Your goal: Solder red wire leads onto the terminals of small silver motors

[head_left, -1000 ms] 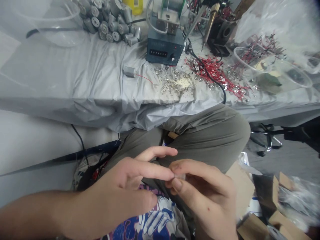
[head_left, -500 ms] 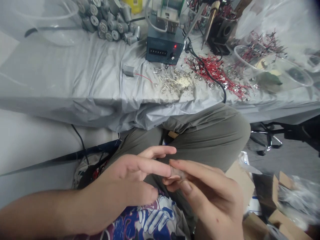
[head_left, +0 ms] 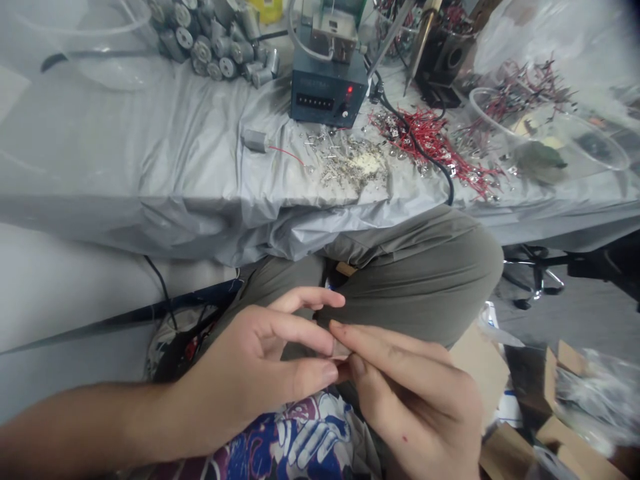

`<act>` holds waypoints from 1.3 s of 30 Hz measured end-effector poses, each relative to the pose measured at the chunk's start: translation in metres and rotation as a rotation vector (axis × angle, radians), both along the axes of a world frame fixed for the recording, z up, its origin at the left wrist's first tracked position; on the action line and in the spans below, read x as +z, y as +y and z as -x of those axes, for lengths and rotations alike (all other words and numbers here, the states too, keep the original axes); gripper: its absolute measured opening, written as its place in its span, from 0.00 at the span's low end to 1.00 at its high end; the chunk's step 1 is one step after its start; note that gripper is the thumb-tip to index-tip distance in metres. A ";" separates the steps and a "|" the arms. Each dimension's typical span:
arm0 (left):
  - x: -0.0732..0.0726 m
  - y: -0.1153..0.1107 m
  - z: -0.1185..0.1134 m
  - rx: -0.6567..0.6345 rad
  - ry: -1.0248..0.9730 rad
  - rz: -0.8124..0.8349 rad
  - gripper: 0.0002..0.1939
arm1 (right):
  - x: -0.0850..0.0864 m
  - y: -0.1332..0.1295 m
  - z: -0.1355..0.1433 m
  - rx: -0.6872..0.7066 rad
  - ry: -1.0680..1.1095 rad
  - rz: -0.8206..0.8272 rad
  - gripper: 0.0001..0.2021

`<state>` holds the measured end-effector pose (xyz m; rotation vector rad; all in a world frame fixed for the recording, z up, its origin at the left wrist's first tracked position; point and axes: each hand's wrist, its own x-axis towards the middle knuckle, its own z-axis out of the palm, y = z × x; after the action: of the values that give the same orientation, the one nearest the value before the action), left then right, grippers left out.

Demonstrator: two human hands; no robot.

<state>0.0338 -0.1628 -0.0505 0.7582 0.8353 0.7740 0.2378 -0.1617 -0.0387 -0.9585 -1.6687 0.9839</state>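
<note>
Over my lap, my left hand (head_left: 260,353) is held with its index finger stretched out and its thumb close below. A pale, translucent wrap that looks like tape (head_left: 341,349) sits round the tip of that index finger. My right hand (head_left: 415,387) pinches the wrap's end between thumb and fingers. Its other fingers are curled behind and partly hidden. On the table beyond lies a small grey motor (head_left: 255,141) with a red wire (head_left: 286,153); neither hand touches it.
A dark control box (head_left: 327,93) with a red light stands at the table's back. Stacked motors (head_left: 210,43) lie left of it. Right are red wires (head_left: 430,137), a soldering iron (head_left: 423,43) and a clear plastic tub (head_left: 547,157). Open cartons (head_left: 550,393) stand on the floor at right.
Both hands have shifted slightly left. My left thumb has moved up toward the index fingertip, and my right fingers have closed nearer to it; less of the wrap shows.
</note>
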 end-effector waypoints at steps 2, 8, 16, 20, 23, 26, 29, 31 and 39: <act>-0.001 0.002 0.001 -0.006 0.022 -0.011 0.07 | 0.001 0.001 -0.001 0.019 0.003 0.016 0.27; -0.004 0.005 0.002 -0.007 0.007 -0.015 0.07 | 0.000 -0.001 -0.006 0.037 -0.004 0.053 0.30; -0.008 0.003 -0.006 0.016 -0.294 0.219 0.11 | -0.004 -0.004 -0.005 0.069 0.056 0.126 0.30; -0.010 0.002 -0.012 0.044 -0.417 0.263 0.10 | -0.006 -0.006 -0.005 0.070 0.030 0.085 0.29; -0.011 0.004 -0.015 0.048 -0.518 0.292 0.06 | -0.008 -0.008 -0.004 0.065 0.024 0.057 0.28; -0.013 0.006 -0.015 0.035 -0.586 0.291 0.11 | -0.011 -0.007 -0.003 0.066 -0.008 0.020 0.29; -0.016 0.005 -0.013 0.010 -0.536 0.195 0.18 | -0.014 -0.007 -0.003 0.027 -0.063 -0.011 0.28; -0.020 0.005 -0.011 -0.008 -0.433 0.064 0.17 | -0.017 -0.008 -0.006 -0.018 -0.066 0.003 0.28; -0.032 0.006 -0.004 -0.095 -0.165 -0.228 0.22 | -0.021 -0.006 -0.013 -0.061 -0.040 0.057 0.18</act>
<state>0.0378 -0.1571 -0.0824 0.9162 0.5647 0.8436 0.2511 -0.1679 -0.0596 -1.0672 -1.6425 0.9811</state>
